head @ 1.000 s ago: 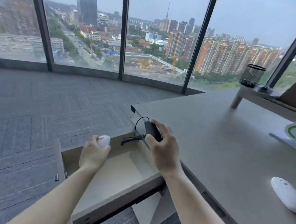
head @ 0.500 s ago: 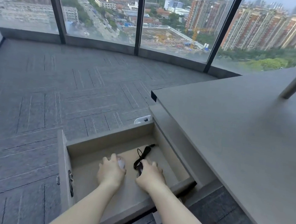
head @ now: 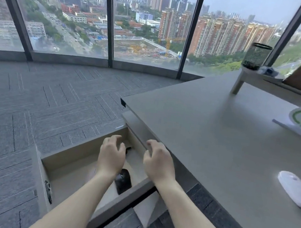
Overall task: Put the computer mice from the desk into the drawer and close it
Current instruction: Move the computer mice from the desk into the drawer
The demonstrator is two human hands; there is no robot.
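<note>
Grey table (head: 209, 140), drawer (head: 74, 163) open, black mouse (head: 123, 181) inside. Both hands empty, fingers spread. Next: right hand (head: 158, 162) reaches gently for white mouse (head: 296, 190).

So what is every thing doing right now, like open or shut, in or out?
drawer: pulled open
black mouse: lying inside the drawer
white mouse: lying out on the desk
left hand: open, holding nothing
right hand: open, holding nothing

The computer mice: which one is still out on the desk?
The white mouse, lying on the desk at the right. The black mouse already lies inside the open drawer.
</note>
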